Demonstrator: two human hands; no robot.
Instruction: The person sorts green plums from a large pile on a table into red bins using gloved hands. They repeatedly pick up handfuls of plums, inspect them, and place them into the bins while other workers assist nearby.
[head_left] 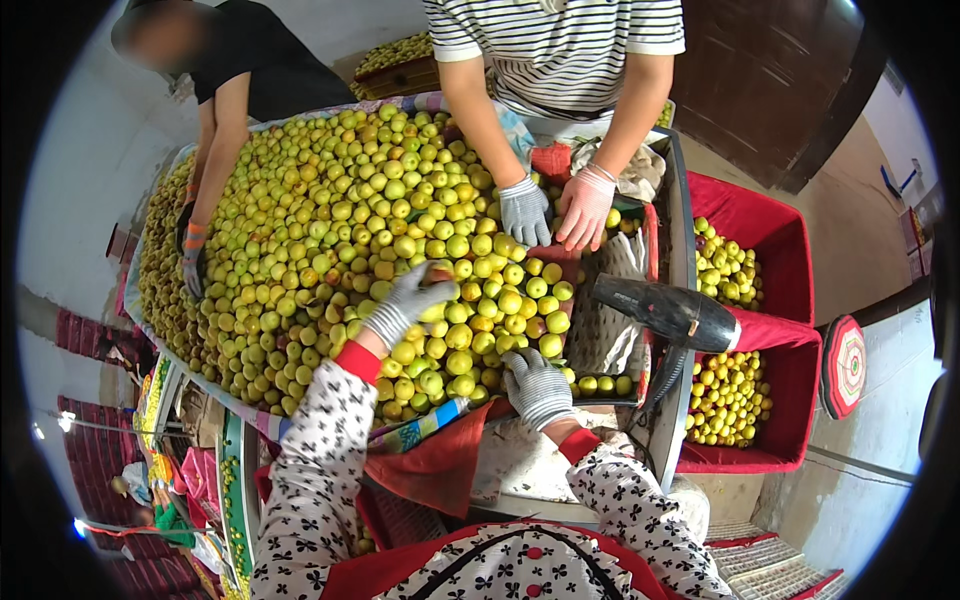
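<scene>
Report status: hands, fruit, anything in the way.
Left hand holding reddish fruit. Right hand at the heap's near edge. Yellow-green fruit heaped loose. Opposite co-worker's hands and black hair dryer close by, neither seemingly blocking.

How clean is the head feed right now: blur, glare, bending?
Head view: the left hand looks slightly smeared, the right hand crisper; head view: bright spots glare at the lower left; head view: the table's right edge bows, and black surrounds the round image.

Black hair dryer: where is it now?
Right of centre in the head view, the hair dryer is beside the red bins, up and right of the person's right hand.
</scene>
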